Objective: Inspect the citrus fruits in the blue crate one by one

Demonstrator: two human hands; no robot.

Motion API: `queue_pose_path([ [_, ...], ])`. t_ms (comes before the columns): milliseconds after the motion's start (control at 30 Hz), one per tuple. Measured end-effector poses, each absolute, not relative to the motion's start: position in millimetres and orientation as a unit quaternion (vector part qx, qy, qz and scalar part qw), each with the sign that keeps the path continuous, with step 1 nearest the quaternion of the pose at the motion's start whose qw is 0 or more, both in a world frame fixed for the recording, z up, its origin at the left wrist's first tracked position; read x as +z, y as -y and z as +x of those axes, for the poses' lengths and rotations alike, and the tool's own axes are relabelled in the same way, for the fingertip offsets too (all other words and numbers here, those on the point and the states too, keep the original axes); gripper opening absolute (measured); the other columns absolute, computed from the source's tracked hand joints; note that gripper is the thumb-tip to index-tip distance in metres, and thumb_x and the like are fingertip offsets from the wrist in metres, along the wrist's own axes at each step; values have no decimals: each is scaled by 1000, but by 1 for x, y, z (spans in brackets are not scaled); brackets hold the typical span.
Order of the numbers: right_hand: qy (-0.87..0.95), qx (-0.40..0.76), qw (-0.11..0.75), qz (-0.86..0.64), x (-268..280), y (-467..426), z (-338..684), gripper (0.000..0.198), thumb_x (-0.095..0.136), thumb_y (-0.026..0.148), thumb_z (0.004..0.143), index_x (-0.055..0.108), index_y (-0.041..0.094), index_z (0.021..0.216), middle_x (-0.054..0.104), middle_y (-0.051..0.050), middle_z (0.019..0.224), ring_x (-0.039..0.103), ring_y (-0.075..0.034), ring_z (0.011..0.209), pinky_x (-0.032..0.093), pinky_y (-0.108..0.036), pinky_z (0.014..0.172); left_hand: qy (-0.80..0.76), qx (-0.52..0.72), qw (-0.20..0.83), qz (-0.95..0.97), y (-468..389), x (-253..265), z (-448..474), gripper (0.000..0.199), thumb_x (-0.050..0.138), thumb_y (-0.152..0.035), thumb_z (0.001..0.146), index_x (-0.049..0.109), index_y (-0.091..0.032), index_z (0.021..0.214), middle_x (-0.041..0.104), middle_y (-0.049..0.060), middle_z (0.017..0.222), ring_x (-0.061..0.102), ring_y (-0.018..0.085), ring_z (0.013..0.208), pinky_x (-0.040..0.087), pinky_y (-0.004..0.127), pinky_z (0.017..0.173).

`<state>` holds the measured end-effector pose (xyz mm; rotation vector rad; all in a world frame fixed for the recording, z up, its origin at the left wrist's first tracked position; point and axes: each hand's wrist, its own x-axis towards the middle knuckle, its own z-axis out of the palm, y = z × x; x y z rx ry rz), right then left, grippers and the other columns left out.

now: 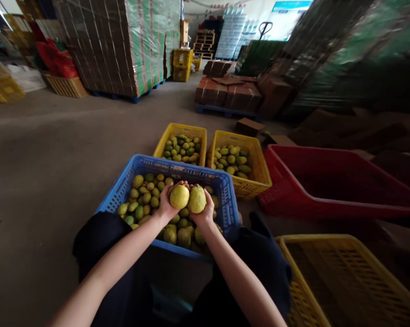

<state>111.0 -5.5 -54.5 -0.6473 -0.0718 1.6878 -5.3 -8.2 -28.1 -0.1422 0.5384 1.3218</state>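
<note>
My left hand (166, 204) cups a round yellow lemon (179, 196) from below and the side. Close against it, my right hand (207, 213) holds a second lemon (197, 200), greener and more pear-shaped. Both fruits are held side by side above a blue plastic crate (232, 190) between my knees. Many yellow-green lemons (145, 198) lie loose in that crate, and my hands and forearms hide some of them.
Beyond the blue crate stand two yellow crates (161, 141) (256, 184) with more lemons. A red bin (293, 186) is at the right, a yellow crate (314, 281) at the lower right. Wrapped pallet stacks (150, 50) and flat cartons (241, 96) stand further back.
</note>
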Motion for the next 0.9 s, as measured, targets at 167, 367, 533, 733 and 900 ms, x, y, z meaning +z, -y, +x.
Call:
queue_pose_path([
  [167,16,746,599,-291,-56,8,105,15,66,30,74,72,23,87,79,-2,83,76,-22,78,63,-37,79,-245,606,753,-78,7,-42,-9,25,51,-23,87,70,-11,99,76,9,83,73,18,78,57,28,83],
  [367,-15,749,593,-296,-49,8,101,16,61,28,78,72,21,87,79,-2,82,74,-17,70,63,-28,68,-231,620,745,-80,4,-47,-12,25,48,-23,90,69,-12,96,76,7,83,74,18,80,58,27,81],
  [533,-37,745,599,-291,-47,11,100,18,58,28,80,73,20,86,79,-3,80,74,-19,69,62,-32,79,-239,617,745,-87,6,-48,-9,25,50,-21,87,70,-12,100,76,7,83,73,18,80,57,26,83],
  [733,-43,747,593,-298,-48,13,99,19,58,26,80,73,20,90,78,-2,75,74,-19,70,61,-33,82,-264,619,735,-89,8,-49,-9,25,49,-21,85,69,-11,95,74,7,82,72,16,79,56,26,85],
  [900,-37,749,585,-310,-46,12,99,23,54,27,82,73,18,92,78,-3,76,74,-20,71,61,-32,76,-289,629,719,-61,6,-47,-11,28,43,-24,87,68,-13,92,73,7,82,71,16,80,56,29,87],
])
